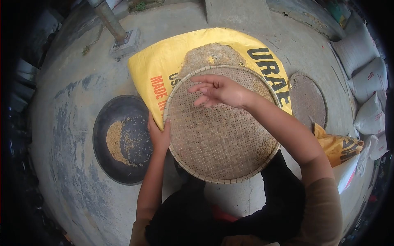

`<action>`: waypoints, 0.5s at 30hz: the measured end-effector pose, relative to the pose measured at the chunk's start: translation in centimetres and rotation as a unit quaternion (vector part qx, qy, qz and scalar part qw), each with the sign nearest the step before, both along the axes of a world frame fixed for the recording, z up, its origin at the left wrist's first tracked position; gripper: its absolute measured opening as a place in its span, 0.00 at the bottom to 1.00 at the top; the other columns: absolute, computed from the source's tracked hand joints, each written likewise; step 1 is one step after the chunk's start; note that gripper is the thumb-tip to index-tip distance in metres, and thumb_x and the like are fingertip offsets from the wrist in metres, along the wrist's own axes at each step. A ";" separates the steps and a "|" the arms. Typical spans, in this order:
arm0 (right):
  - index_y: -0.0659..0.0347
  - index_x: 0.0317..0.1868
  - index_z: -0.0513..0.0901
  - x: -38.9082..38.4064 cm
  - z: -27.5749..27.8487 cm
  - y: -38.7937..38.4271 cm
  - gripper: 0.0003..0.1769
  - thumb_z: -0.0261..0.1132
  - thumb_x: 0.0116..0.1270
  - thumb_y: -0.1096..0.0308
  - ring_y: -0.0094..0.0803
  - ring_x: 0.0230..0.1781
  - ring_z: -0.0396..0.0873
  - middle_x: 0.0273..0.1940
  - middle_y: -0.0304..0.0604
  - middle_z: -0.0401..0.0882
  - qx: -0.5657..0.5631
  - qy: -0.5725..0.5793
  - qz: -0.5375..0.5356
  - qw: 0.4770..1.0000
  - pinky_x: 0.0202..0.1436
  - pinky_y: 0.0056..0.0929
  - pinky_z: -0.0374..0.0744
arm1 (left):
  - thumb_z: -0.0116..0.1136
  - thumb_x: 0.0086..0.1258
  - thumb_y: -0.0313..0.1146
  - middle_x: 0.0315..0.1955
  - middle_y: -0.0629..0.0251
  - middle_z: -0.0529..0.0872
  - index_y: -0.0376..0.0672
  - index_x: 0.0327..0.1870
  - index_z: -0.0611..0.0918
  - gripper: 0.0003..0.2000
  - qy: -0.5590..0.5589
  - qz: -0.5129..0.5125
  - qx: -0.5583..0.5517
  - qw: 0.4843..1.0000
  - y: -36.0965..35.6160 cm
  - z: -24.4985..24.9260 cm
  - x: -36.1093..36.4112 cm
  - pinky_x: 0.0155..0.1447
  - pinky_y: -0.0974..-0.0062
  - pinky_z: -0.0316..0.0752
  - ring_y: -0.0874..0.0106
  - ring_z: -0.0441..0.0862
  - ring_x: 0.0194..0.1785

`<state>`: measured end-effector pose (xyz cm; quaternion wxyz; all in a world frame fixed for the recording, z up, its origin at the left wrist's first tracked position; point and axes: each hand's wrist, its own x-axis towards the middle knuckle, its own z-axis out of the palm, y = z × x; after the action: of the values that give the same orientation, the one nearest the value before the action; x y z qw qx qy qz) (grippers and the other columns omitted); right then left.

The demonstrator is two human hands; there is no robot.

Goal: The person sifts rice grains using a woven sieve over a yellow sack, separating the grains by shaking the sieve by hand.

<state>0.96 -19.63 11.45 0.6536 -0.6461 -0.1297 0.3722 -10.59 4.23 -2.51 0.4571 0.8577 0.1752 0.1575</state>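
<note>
A round woven bamboo winnowing tray [217,135] lies in front of me above my lap. My left hand [158,133] holds its left rim, with the thumb on the rim and the other fingers partly hidden. Over the upper left part of the tray is my right hand [217,91], its fingers loosely apart and nothing visible in them. Grain [266,149] is gathered along the tray's right side, with a few bits scattered over the weave. Beneath the tray's far edge, a yellow printed sack [152,61] is spread on the ground, bearing a heap of pale husks [209,55].
At left, a wide black basin [104,164] contains grain. A second round woven tray [308,98] lies at right, near an orange-yellow bag [336,143]. Several filled white sacks [367,78] line the right side. A metal post [111,22] stands at the back left.
</note>
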 end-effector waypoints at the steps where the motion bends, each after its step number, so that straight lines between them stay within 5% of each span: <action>1: 0.66 0.55 0.70 0.6 0.9 0.1 0.17 0.53 0.70 0.66 0.26 0.41 0.80 0.47 0.41 0.78 -0.011 -0.050 -0.006 0.999 0.41 0.23 0.77 | 0.60 0.60 0.32 0.58 0.44 0.65 0.34 0.67 0.56 0.36 -0.004 0.001 0.000 1.000 0.0 0.0 0.1 0.65 0.63 0.58 0.54 0.64 0.62; 4: 0.66 0.55 0.71 1.8 -0.2 -1.6 0.17 0.55 0.69 0.66 0.25 0.41 0.80 0.46 0.40 0.78 -0.087 -0.124 -0.047 0.987 0.43 0.24 0.77 | 0.60 0.60 0.32 0.59 0.44 0.64 0.34 0.67 0.56 0.36 0.001 -0.002 0.002 1.000 0.1 -0.1 0.2 0.65 0.64 0.58 0.54 0.63 0.62; 8: 0.65 0.36 0.80 1.3 -5.6 -6.2 0.10 0.63 0.60 0.67 0.25 0.33 0.80 0.32 0.43 0.82 -0.336 -0.112 -0.075 0.932 0.38 0.24 0.76 | 0.60 0.59 0.32 0.59 0.44 0.64 0.34 0.67 0.56 0.36 0.008 0.002 -0.003 1.000 -0.1 0.5 0.0 0.65 0.64 0.58 0.54 0.63 0.62; 11: 0.64 0.30 0.80 0.3 -9.5 -8.3 0.09 0.67 0.54 0.67 0.29 0.30 0.78 0.29 0.43 0.80 -0.392 -0.213 -0.071 0.892 0.38 0.27 0.76 | 0.60 0.59 0.32 0.59 0.44 0.64 0.34 0.67 0.56 0.36 0.004 0.000 -0.001 1.000 0.1 0.3 0.1 0.65 0.63 0.59 0.54 0.63 0.62; 15: 0.63 0.30 0.80 0.1 -11.7 -8.8 0.09 0.68 0.52 0.66 0.33 0.31 0.78 0.29 0.43 0.80 -0.349 -0.155 -0.108 0.918 0.39 0.29 0.76 | 0.60 0.59 0.32 0.59 0.44 0.63 0.35 0.67 0.55 0.36 -0.005 -0.010 -0.002 1.000 0.3 -0.2 0.1 0.65 0.64 0.59 0.54 0.63 0.62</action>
<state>1.06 -28.46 -0.29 0.3946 -0.8929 -0.0210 0.2159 -10.47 4.48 -2.68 0.4609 0.8578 0.1646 0.1570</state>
